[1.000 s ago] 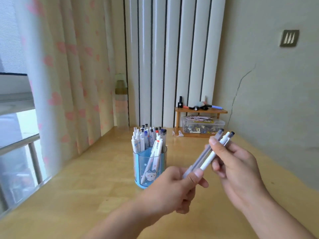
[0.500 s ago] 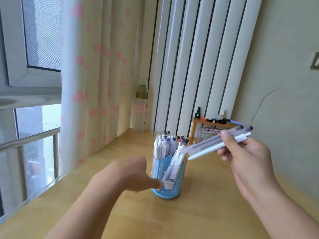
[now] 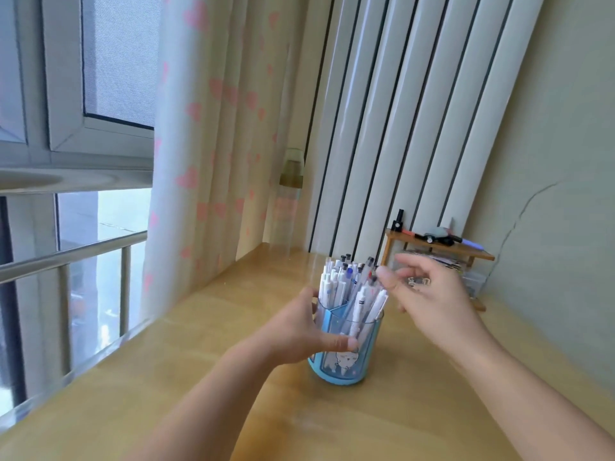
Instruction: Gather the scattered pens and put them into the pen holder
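Observation:
A clear blue pen holder [image 3: 336,369] with a cartoon animal on its front stands on the wooden desk [image 3: 186,387]. It is packed with several white and grey pens [image 3: 337,286], some leaning to the right. My left hand [image 3: 307,331] wraps around the holder's left side, thumb across the front. My right hand [image 3: 429,301] hovers just right of the pen tops with its fingers spread, and I see nothing held in it. Its thumb tip is close to the tallest pens.
A small wooden shelf [image 3: 442,249] with markers and a small bottle on top stands at the back right, against the wall. A heart-patterned curtain [image 3: 213,161] and a window railing [image 3: 66,257] border the desk on the left.
My right hand carried the bundle of pens down over the holder and let them go; they now stand inside. My left hand closed around the holder. The view tilted and moved closer.

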